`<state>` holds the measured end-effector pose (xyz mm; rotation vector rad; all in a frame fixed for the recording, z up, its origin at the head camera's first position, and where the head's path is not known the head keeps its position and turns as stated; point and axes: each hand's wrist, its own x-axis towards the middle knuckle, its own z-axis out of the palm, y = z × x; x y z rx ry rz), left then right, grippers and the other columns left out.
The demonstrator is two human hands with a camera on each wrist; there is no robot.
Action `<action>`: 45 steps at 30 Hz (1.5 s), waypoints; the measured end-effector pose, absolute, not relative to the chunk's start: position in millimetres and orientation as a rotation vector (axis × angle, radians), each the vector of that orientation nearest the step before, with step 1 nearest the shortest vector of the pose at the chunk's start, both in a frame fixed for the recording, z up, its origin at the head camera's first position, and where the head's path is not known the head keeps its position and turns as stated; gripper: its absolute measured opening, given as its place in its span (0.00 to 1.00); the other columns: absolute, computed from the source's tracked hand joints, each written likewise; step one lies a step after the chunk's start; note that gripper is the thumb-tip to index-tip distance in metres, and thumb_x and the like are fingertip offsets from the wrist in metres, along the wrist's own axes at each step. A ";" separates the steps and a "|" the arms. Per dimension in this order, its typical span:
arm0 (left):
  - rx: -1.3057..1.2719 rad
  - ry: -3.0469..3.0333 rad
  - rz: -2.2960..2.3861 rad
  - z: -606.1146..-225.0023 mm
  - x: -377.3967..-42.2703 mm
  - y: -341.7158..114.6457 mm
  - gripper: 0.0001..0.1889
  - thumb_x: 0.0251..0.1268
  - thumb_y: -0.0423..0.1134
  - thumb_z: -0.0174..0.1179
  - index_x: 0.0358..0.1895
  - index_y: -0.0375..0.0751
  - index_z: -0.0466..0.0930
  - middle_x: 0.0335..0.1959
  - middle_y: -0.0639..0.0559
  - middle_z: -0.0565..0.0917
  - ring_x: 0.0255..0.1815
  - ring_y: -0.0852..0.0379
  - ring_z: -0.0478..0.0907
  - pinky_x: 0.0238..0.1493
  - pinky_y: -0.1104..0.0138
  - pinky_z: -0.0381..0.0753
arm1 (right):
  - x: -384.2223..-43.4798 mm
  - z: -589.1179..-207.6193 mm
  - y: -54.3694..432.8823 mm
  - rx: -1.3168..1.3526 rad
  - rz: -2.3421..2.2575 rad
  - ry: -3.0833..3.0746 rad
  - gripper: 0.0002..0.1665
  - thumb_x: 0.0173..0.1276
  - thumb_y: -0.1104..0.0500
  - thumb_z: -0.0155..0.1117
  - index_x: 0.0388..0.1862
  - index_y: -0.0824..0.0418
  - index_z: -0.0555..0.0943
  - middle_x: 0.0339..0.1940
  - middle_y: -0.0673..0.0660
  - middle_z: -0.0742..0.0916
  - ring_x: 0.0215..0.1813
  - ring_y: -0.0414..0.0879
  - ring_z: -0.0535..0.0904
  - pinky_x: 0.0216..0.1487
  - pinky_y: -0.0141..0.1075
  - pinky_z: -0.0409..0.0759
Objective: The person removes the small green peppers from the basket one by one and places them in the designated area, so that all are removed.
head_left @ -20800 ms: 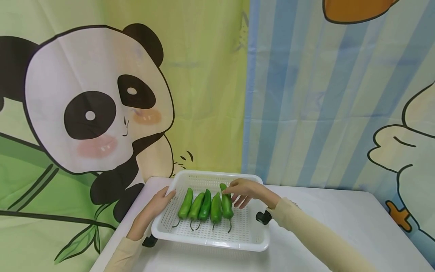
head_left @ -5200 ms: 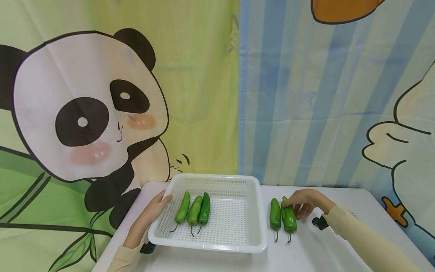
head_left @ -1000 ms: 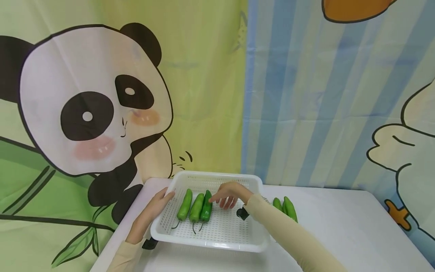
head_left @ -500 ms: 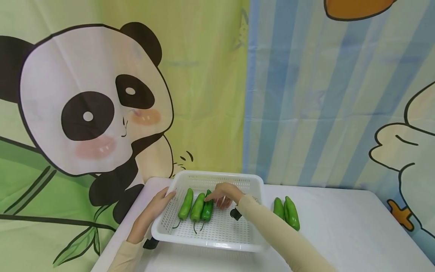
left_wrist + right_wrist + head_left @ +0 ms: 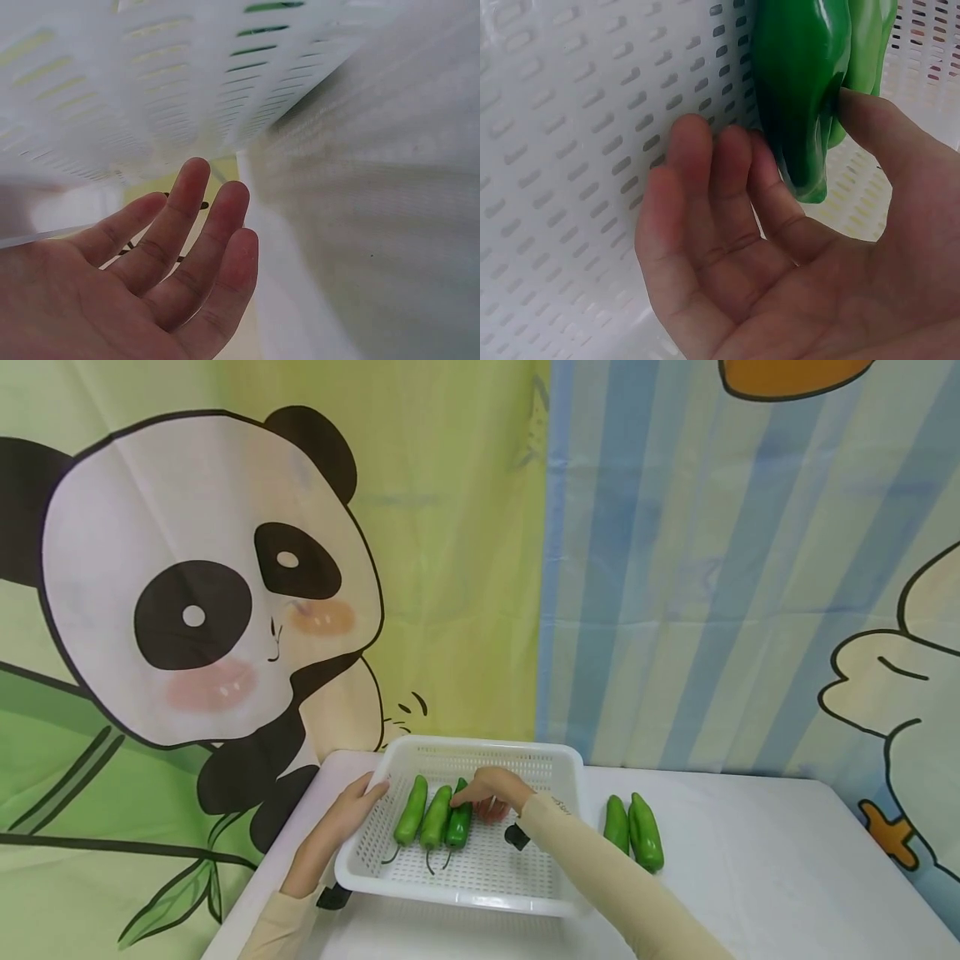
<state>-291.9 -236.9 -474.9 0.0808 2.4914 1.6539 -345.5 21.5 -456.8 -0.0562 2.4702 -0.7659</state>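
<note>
A white perforated plastic basket (image 5: 480, 900) holds three green peppers lying side by side, stems toward me. At its left rim is my left hand (image 5: 348, 812), thumb over the edge; in the left wrist view the fingers (image 5: 217, 232) extend under the rim along the outer wall. My right hand (image 5: 495, 789) reaches inside and pinches the dark green pepper (image 5: 802, 75) near its tip, thumb on one side and index finger on the other. Left of it lie a lighter green pepper (image 5: 436, 820) and another pepper (image 5: 410, 814).
Right of the basket, two green peppers (image 5: 646, 833) lie on the white table (image 5: 750, 852), partly behind the right sleeve (image 5: 600, 868). A curtain (image 5: 465, 568) with cartoon animals hangs behind the table.
Two peppers have gone from the basket to the table on its right. The right hand has come back into the basket and closed its fingertips on the dark pepper. The left hand stays at the rim.
</note>
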 end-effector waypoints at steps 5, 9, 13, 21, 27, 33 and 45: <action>0.077 2.512 1.638 -473.6 -291.1 -235.9 0.28 0.83 0.47 0.43 0.77 0.37 0.58 0.63 0.25 0.76 0.45 0.39 0.88 0.36 0.53 0.91 | -346.2 -459.1 20.7 -0.047 -0.784 2.463 0.28 0.63 0.40 0.71 0.33 0.66 0.85 0.35 0.62 0.89 0.42 0.56 0.88 0.48 0.46 0.89; 0.078 2.521 1.639 -483.4 -297.0 -239.7 0.28 0.83 0.50 0.43 0.77 0.39 0.58 0.64 0.27 0.76 0.45 0.41 0.88 0.37 0.54 0.91 | -345.8 -459.0 20.7 -0.040 -0.808 2.449 0.27 0.63 0.40 0.71 0.33 0.66 0.85 0.37 0.63 0.90 0.43 0.57 0.89 0.48 0.46 0.89; 0.082 2.505 1.646 -470.6 -289.3 -235.4 0.28 0.83 0.47 0.43 0.77 0.36 0.58 0.63 0.25 0.76 0.45 0.39 0.88 0.37 0.54 0.91 | -345.2 -458.8 22.9 -0.036 -0.843 2.422 0.26 0.63 0.41 0.71 0.31 0.66 0.84 0.38 0.65 0.90 0.44 0.58 0.88 0.50 0.48 0.89; 0.128 2.473 1.653 -449.7 -277.5 -230.7 0.28 0.83 0.44 0.44 0.76 0.32 0.57 0.63 0.23 0.75 0.46 0.37 0.87 0.38 0.54 0.91 | -344.4 -455.2 28.7 -0.073 -0.878 2.340 0.26 0.66 0.42 0.68 0.33 0.67 0.84 0.42 0.67 0.89 0.46 0.57 0.87 0.55 0.48 0.87; 0.096 2.490 1.642 -469.5 -289.7 -236.4 0.28 0.83 0.47 0.42 0.77 0.35 0.57 0.64 0.24 0.75 0.47 0.37 0.87 0.38 0.53 0.91 | -346.7 -453.7 32.9 -0.092 -0.907 2.270 0.27 0.67 0.42 0.67 0.37 0.67 0.83 0.40 0.66 0.89 0.45 0.56 0.87 0.55 0.49 0.87; 0.090 2.512 1.635 -482.6 -296.3 -240.8 0.29 0.82 0.51 0.44 0.77 0.40 0.58 0.63 0.27 0.77 0.45 0.42 0.88 0.37 0.54 0.91 | -349.4 -451.5 34.7 -0.079 -0.917 2.240 0.26 0.67 0.41 0.66 0.38 0.66 0.83 0.38 0.64 0.89 0.43 0.55 0.87 0.53 0.47 0.87; 0.055 2.531 1.617 -484.9 -297.1 -240.1 0.28 0.81 0.52 0.45 0.76 0.43 0.60 0.61 0.30 0.79 0.42 0.44 0.89 0.35 0.55 0.91 | -355.4 -444.1 43.8 -0.050 -0.963 2.194 0.25 0.65 0.40 0.68 0.43 0.61 0.84 0.41 0.63 0.90 0.46 0.56 0.87 0.53 0.48 0.88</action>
